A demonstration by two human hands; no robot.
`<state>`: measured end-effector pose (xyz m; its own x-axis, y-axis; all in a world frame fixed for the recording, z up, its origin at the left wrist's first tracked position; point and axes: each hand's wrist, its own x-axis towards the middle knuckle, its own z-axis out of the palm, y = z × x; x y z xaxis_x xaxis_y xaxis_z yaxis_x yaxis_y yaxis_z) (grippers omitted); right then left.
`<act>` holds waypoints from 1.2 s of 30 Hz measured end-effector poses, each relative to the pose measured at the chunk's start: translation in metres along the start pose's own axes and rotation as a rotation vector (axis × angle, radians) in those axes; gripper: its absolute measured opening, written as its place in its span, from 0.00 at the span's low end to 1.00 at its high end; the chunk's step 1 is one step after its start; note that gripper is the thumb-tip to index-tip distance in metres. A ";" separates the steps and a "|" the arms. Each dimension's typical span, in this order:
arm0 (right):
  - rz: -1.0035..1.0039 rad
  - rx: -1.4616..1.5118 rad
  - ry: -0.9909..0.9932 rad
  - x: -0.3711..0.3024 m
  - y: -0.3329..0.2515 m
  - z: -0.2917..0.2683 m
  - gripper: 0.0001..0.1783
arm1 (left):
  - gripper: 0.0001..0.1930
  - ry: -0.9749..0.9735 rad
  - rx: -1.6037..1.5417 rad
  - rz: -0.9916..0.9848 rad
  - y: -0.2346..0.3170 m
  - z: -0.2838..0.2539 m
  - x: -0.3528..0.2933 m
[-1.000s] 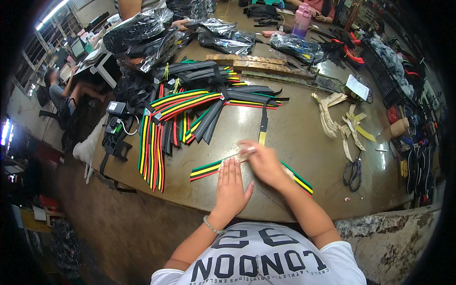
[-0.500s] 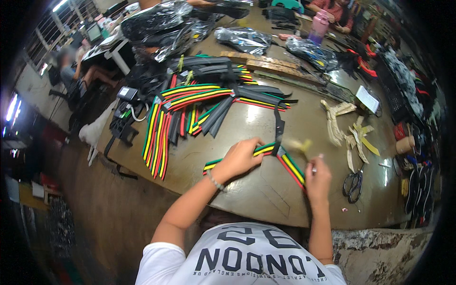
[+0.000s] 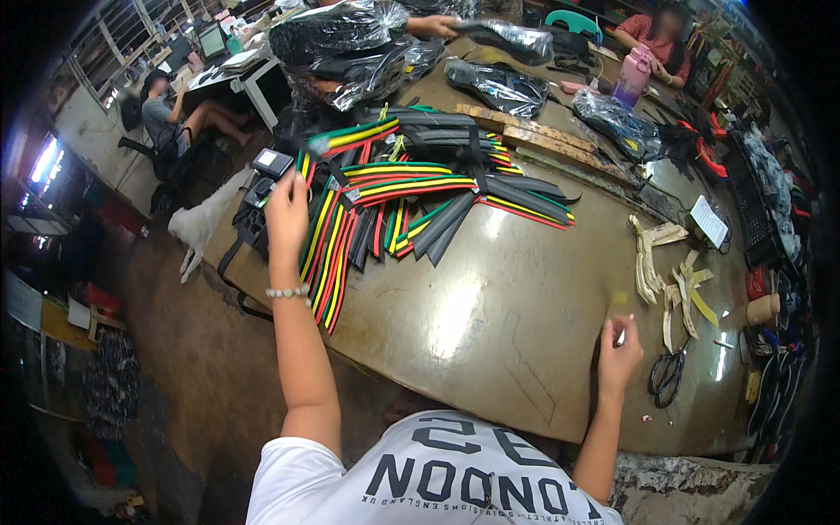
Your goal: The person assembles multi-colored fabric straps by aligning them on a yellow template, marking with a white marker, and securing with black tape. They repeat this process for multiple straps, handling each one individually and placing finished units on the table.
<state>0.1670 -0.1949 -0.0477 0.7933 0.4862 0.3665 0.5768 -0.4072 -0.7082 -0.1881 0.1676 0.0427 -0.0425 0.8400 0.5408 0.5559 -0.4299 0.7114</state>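
Observation:
My left hand (image 3: 287,214) is over the left side of a pile of webbing straps striped green, yellow, black and red (image 3: 407,185). Its fingers are closed at the edge of a blurred, angled striped strap (image 3: 357,137) with a grey bend, lying over the pile's upper left; the exact grip is partly hidden. Low over the table's right half, my right hand (image 3: 619,350) is closed around a slim, pale thing (image 3: 620,336) whose kind I cannot make out. A blurred yellowish patch (image 3: 619,299) shows just beyond its fingertips.
Black-handled scissors (image 3: 668,378) and cream strips (image 3: 647,262) lie right of my right hand. Wooden bars (image 3: 542,136), plastic-wrapped black bundles (image 3: 499,86) and a pink bottle (image 3: 632,77) stand farther back. A small device (image 3: 272,164) sits by my left hand. Other people are around the table and beyond.
My left hand has moved left and away from me, carrying the striped strap from the table's middle to the pile. My right hand has shifted right. The view has shifted slightly.

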 end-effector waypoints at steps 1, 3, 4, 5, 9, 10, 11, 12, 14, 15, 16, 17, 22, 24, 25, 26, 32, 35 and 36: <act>-0.025 0.016 -0.001 0.000 0.000 0.000 0.07 | 0.23 -0.159 0.136 -0.064 -0.015 0.001 -0.011; -0.038 0.031 -0.011 -0.001 0.001 0.001 0.06 | 0.30 -0.303 0.376 -0.137 -0.036 0.006 -0.032; -0.040 0.034 -0.016 -0.001 0.001 0.001 0.06 | 0.34 -0.326 0.501 -0.111 -0.043 0.011 -0.037; -0.040 0.033 -0.025 -0.001 0.000 0.001 0.06 | 0.38 -0.335 0.468 -0.163 -0.048 0.013 -0.038; -0.055 0.055 -0.042 -0.001 -0.005 -0.003 0.06 | 0.39 -0.274 0.420 -0.072 -0.048 0.019 -0.023; -0.050 0.055 -0.045 -0.001 -0.007 -0.004 0.06 | 0.40 -0.283 0.459 -0.022 -0.045 0.021 -0.018; -0.043 0.055 -0.048 -0.001 -0.008 -0.005 0.06 | 0.43 -0.413 0.373 -0.093 -0.043 0.023 -0.016; -0.036 0.054 -0.048 -0.002 -0.008 -0.005 0.06 | 0.46 -0.501 0.261 -0.128 -0.040 0.025 -0.012; -0.023 0.081 -0.079 -0.005 -0.007 -0.006 0.06 | 0.45 -0.455 0.363 -0.092 -0.035 0.029 -0.012; -0.018 0.101 -0.085 -0.006 -0.005 -0.005 0.07 | 0.43 -0.492 0.372 -0.121 -0.033 0.030 -0.011; 0.047 0.214 -0.104 -0.007 -0.002 -0.005 0.07 | 0.42 -0.535 0.380 -0.148 -0.031 0.032 -0.009; 0.108 0.330 -0.114 -0.006 0.000 -0.005 0.07 | 0.39 -0.517 0.391 -0.123 -0.030 0.032 -0.007; 0.287 0.324 -0.410 0.017 0.001 -0.011 0.09 | 0.37 -0.590 0.399 -0.165 -0.030 0.035 0.008; -0.098 -0.048 -0.325 0.030 -0.010 -0.016 0.09 | 0.39 -0.605 0.489 -0.127 -0.030 0.036 0.009; -0.170 -0.168 -0.255 0.036 -0.018 -0.016 0.10 | 0.42 -0.624 0.463 -0.155 -0.028 0.036 0.009; -0.169 -0.327 -0.211 0.041 -0.028 -0.014 0.11 | 0.42 -0.626 0.472 -0.166 -0.026 0.036 0.008; -0.348 0.477 -0.541 0.063 -0.110 0.037 0.15 | 0.37 -0.577 0.440 -0.050 0.022 0.022 0.000; -0.675 0.540 -0.558 0.090 -0.171 0.083 0.25 | 0.40 -0.562 0.452 0.077 0.069 -0.002 0.001; -0.784 0.471 -0.524 0.099 -0.195 0.099 0.35 | 0.39 -0.553 0.351 0.133 0.085 -0.014 -0.001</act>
<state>0.1139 0.0095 0.0666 -0.0170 0.8027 0.5961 0.6681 0.4527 -0.5905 -0.1527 0.1258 0.1089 0.4251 0.8734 0.2375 0.7684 -0.4869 0.4153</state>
